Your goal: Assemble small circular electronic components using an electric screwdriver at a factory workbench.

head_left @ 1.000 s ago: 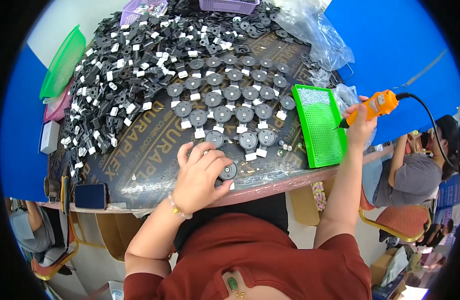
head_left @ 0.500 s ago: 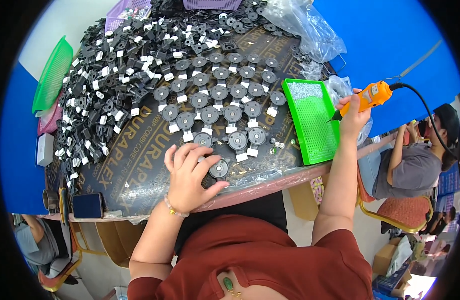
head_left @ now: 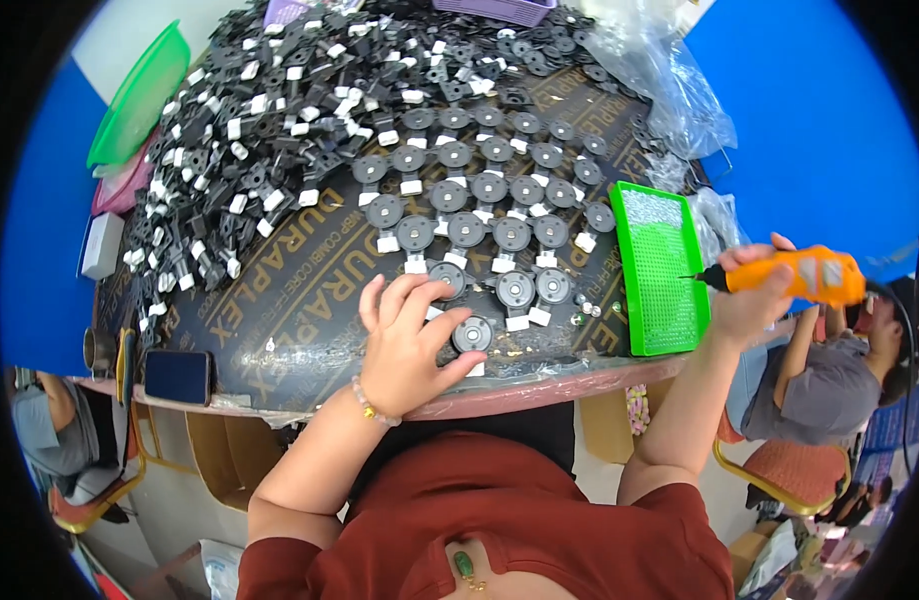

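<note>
My right hand grips an orange electric screwdriver held level. Its thin black bit points left, over the right side of a green perforated tray with small silvery screws at its far end. My left hand has its fingers spread, thumb and index on either side of a round black wheel-like part near the table's front edge. Whether the fingertips press on it is unclear. The other fingers reach over a similar round part. Rows of such round parts with white tabs lie beyond.
A large heap of black-and-white parts covers the far left. Around the table are a green basket, a white box, a phone and clear plastic bags. Another person sits at the right.
The screwdriver has swung from slanting up to level, its bit still over the tray. The view has shifted. My left hand stays around the same part, whose white tab now shows below it.
</note>
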A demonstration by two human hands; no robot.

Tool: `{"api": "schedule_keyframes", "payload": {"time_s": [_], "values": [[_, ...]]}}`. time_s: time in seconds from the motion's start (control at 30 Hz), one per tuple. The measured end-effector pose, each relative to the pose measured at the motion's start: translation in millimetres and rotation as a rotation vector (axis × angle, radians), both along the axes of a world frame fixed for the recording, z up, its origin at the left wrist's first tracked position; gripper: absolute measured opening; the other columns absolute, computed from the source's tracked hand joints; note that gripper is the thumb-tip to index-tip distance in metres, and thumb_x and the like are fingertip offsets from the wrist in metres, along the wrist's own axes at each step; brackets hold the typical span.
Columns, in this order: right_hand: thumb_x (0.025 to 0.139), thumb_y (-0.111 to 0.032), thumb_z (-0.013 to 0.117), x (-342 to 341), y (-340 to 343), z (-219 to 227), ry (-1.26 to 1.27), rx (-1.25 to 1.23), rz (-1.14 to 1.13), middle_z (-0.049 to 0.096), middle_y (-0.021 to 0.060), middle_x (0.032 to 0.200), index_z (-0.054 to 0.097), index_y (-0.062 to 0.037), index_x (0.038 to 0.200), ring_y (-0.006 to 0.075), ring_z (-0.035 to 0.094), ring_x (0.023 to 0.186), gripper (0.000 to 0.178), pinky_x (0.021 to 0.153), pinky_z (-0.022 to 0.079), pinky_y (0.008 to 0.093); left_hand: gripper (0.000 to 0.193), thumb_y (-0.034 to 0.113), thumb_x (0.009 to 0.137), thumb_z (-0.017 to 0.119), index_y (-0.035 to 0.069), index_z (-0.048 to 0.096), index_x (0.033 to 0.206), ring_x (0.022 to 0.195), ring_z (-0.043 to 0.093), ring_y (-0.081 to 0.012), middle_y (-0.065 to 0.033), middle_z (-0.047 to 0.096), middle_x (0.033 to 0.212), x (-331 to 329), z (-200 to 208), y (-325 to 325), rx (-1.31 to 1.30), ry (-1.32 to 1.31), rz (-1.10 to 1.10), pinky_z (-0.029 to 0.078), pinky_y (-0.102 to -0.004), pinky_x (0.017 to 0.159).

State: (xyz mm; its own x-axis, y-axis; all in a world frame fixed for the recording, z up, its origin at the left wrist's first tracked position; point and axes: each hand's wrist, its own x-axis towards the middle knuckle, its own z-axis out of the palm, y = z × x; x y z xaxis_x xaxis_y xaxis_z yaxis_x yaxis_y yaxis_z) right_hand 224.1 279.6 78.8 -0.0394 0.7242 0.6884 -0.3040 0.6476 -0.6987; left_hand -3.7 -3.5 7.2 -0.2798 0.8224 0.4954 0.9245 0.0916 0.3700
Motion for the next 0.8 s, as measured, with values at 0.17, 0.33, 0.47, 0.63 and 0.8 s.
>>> {"api": "schedule_keyframes", "payload": {"time_s": [0.17,0.33,0.47,0.63,0.8], "values": [[0.088,-0.060,0.057,-63,-91,4,0.036,-0.003,0.613,0.061,0.0088,0.069,0.046,-0.0035,0.116,0.0189,0.058,0.056,0.064,0.055,0.051,0.0330,0.044,0.037,0.062,0.082,0.015,0.071,0.098,0.119,0.044,-0.0280,-0.0020,0.057,0.117,-2,0,-2,-0.008,-0.043,-0.021,0.021,-0.0529,0.105],[0.086,-0.061,0.059,-111,-135,-23,-0.056,-0.080,0.881,0.061,0.0086,0.071,0.042,-0.0072,0.116,0.0183,0.057,0.053,0.064,0.055,0.050,0.0330,0.045,0.038,0.062,0.082,0.016,0.070,0.100,0.121,0.043,-0.0269,-0.0012,0.056,0.118,-4,-4,-4,-0.002,-0.044,-0.018,0.021,-0.0529,0.105],[0.085,-0.061,0.059,-120,-139,-32,-0.103,-0.139,0.866,0.060,0.0081,0.070,0.042,-0.0077,0.115,0.0178,0.057,0.054,0.064,0.056,0.051,0.0331,0.045,0.039,0.063,0.082,0.016,0.070,0.099,0.121,0.044,-0.0269,-0.0013,0.056,0.116,-3,-5,-3,0.022,-0.057,-0.019,0.021,-0.0532,0.105],[0.085,-0.058,0.062,-124,-138,-36,-0.092,-0.177,0.858,0.059,0.0079,0.070,0.042,-0.0075,0.111,0.0180,0.057,0.054,0.060,0.055,0.050,0.0330,0.045,0.039,0.063,0.082,0.015,0.069,0.100,0.120,0.044,-0.0260,-0.0015,0.055,0.116,-3,-7,-3,0.007,-0.073,-0.022,0.022,-0.0527,0.105],[0.084,-0.046,0.071,-128,-150,-28,-0.119,-0.284,0.918,0.059,0.0097,0.071,0.044,-0.0064,0.104,0.0197,0.058,0.055,0.052,0.054,0.050,0.0330,0.049,0.038,0.063,0.082,0.013,0.067,0.102,0.121,0.044,-0.0265,-0.0023,0.055,0.115,-3,-8,-2,-0.013,-0.064,-0.036,0.023,-0.0515,0.106]]}}
